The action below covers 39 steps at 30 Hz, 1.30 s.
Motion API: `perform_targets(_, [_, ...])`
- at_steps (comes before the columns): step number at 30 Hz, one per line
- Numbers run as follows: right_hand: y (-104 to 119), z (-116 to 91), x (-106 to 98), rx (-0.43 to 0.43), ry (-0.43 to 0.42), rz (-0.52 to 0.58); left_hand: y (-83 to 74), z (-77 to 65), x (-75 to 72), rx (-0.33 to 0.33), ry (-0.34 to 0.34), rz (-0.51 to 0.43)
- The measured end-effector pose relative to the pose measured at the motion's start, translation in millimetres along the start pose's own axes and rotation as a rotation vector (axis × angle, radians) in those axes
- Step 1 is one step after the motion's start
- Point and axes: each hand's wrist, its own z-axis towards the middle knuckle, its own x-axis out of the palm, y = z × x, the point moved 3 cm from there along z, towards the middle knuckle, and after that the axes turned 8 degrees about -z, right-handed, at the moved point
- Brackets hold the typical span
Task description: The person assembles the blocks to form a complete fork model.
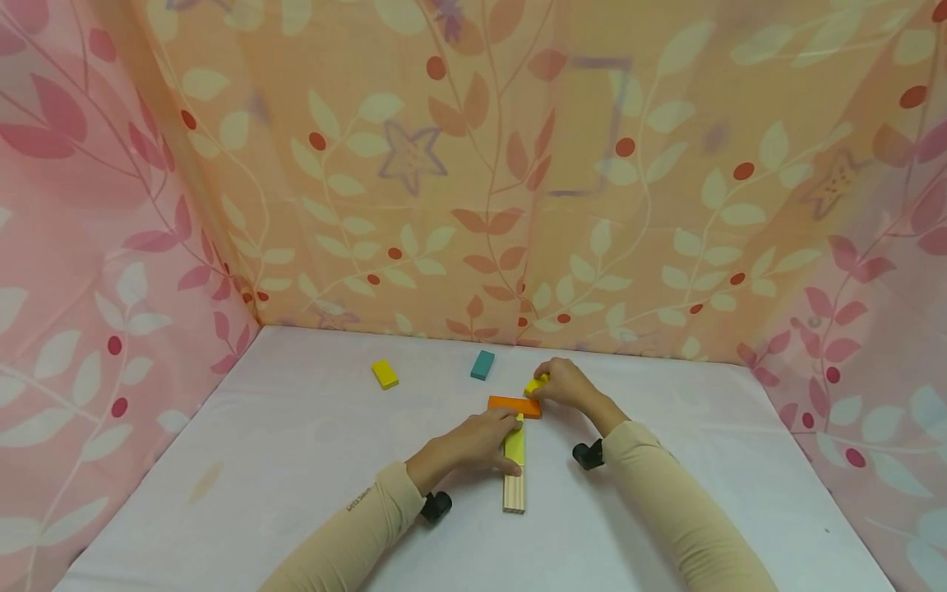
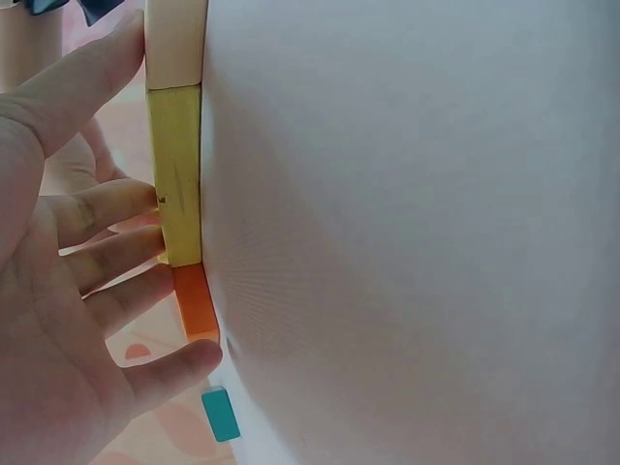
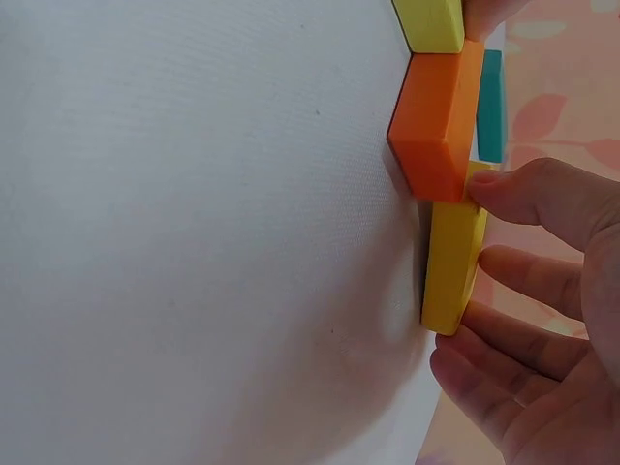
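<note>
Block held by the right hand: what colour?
Yellow; the block shows best in the right wrist view.

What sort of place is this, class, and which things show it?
Probably a makeshift filming booth: leafy curtains screen a white table on three sides, and small black wrist-worn cameras are in view.

A crosswise block (image 1: 519, 406) lies behind two end-to-end blocks (image 1: 515, 450).

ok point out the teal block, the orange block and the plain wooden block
Teal block (image 1: 483, 363), head view, on its top face.
Orange block (image 3: 428, 121), right wrist view, on the side facing the camera.
Plain wooden block (image 1: 514, 491), head view, on its top face.
</note>
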Motion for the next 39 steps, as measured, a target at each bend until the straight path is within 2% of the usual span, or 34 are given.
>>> perform_targets(10, [1.1, -3.4, 0.2, 0.004, 0.011, -0.007, 1.2, 1.2, 0.3, -0.006, 0.002, -0.017])
perform_targets(25, [-1.1, -5.8, 6.7, 0.048, -0.011, 0.044, 4.2, 2.7, 2.7, -0.036, 0.015, -0.031])
perform_targets(39, [-2.0, -7.7, 7.1, 0.049, -0.016, 0.044, 2.4, 2.5, 2.4, -0.026, 0.009, -0.022])
